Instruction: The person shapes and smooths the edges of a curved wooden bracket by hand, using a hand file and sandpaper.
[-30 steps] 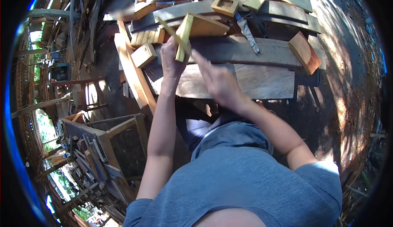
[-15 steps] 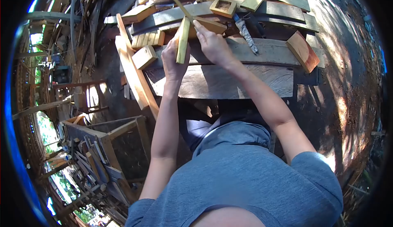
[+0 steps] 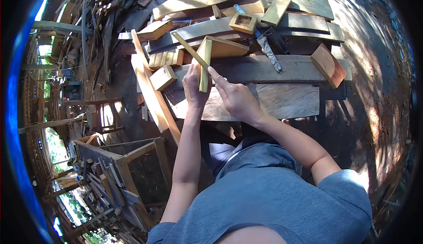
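Over the workbench, my left hand (image 3: 194, 87) is closed round a wooden block (image 3: 205, 65) whose narrow, yellowish edge faces up. My right hand (image 3: 235, 98) grips the near end of a thin stick (image 3: 189, 48), its index finger stretched along it. The stick lies slantwise across the block's upper edge, pointing away to the left. Behind the block is an angled wooden piece (image 3: 227, 46). Left of my left hand sit a small pale block (image 3: 162, 78) and a grooved block (image 3: 166, 59).
On the bench planks (image 3: 264, 70) lie a hollow square box (image 3: 243, 22), a flat wood piece (image 3: 276, 9), a wrapped-handled tool (image 3: 268, 52) and a reddish block (image 3: 328, 65). A long beam (image 3: 152, 90) slants along the left side. A wooden frame (image 3: 121, 156) stands lower left.
The view has shifted, so the bench appears lower. The stick now crosses the block nearer my left hand, and my right hand has come closer to me along with it.
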{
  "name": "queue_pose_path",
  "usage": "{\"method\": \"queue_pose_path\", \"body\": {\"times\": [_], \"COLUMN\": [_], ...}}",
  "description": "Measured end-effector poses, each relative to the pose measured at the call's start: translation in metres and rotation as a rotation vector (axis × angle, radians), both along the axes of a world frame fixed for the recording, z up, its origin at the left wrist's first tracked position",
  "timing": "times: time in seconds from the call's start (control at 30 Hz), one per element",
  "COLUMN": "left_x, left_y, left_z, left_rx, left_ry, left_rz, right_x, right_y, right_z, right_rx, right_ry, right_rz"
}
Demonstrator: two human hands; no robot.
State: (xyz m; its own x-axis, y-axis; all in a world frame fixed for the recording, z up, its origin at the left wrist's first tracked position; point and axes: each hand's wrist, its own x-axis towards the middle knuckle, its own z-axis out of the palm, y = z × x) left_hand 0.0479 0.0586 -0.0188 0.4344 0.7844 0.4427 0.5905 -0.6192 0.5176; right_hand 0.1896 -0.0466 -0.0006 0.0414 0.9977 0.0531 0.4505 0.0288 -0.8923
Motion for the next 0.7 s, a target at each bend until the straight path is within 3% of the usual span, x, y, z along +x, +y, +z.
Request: {"method": "queue_pose_path", "body": {"times": [0.03,0.07,0.13,0.23,0.3,0.4,0.53,0.7], "left_x": [-0.001,-0.003,0.004,0.006,0.003,-0.014,-0.047,-0.02], "left_y": [-0.002,0.0,-0.004,-0.006,-0.013,-0.016,0.009,0.05], "left_z": [-0.002,-0.004,-0.004,-0.005,-0.005,-0.014,-0.005,0.02], "left_rx": [-0.084,-0.005,-0.045,0.019,-0.033,-0.032,-0.021,-0.099], "left_ry": [-0.016,-0.031,0.049,0.033,0.102,0.195,0.378,0.409], "left_rz": [0.015,-0.045,0.026,0.021,0.05,0.032,-0.133,-0.218], "right_x": [0.004,0.009,0.021,0.023,0.032,0.038,0.042,0.037], "right_y": [0.006,0.013,0.042,0.073,0.073,0.055,0.048,0.051], "right_z": [-0.002,-0.004,0.005,-0.03,-0.043,-0.063,-0.064,-0.072], "right_rx": [0.042,0.072,-0.115,0.072,0.015,-0.023,-0.153,-0.026], "right_ry": [0.036,0.076,0.07,-0.034,0.427,0.493,0.453,0.432], "right_rz": [-0.026,-0.05,-0.114,-0.214,-0.13,-0.307,-0.34,-0.334]}}
